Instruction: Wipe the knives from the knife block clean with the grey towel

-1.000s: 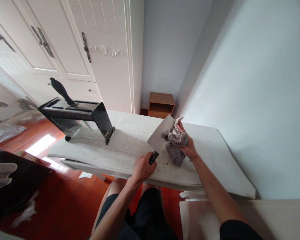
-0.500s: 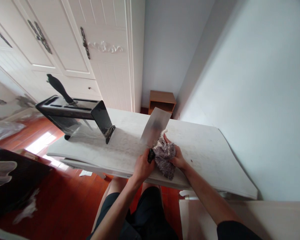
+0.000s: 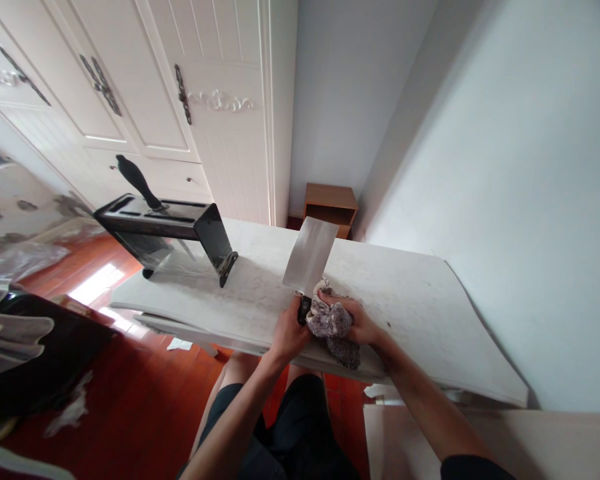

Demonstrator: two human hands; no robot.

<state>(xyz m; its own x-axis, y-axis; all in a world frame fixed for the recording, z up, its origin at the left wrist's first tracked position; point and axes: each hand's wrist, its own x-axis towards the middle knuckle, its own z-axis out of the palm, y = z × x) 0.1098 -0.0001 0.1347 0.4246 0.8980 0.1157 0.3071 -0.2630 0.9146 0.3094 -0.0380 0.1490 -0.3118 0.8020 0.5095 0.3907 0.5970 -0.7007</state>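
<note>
A cleaver (image 3: 311, 252) with a broad metal blade points away from me over the white table. My left hand (image 3: 289, 331) is closed around its black handle. Bunched in my right hand (image 3: 361, 323) is a fluffy purple-grey cloth (image 3: 330, 321), held close against the handle near the base of the blade. Part of the cloth hangs down below my right fingers. To the left, a black knife block (image 3: 155, 220) stands on the tabletop, with one black-handled knife (image 3: 136, 181) slotted in it and its blade partly visible below.
The worn white table (image 3: 405, 280) stretches from left to right ahead of me. White wardrobe doors (image 3: 150, 80) rise behind it, and a small brown cabinet (image 3: 331, 197) stands in the corner. A dark box-like object (image 3: 45, 347) sits lower left on the red floor.
My right hand with the cloth has shifted off the blade's lower edge, down and slightly right, to beside the handle. The blade looks sharper now. The whole view has shifted slightly.
</note>
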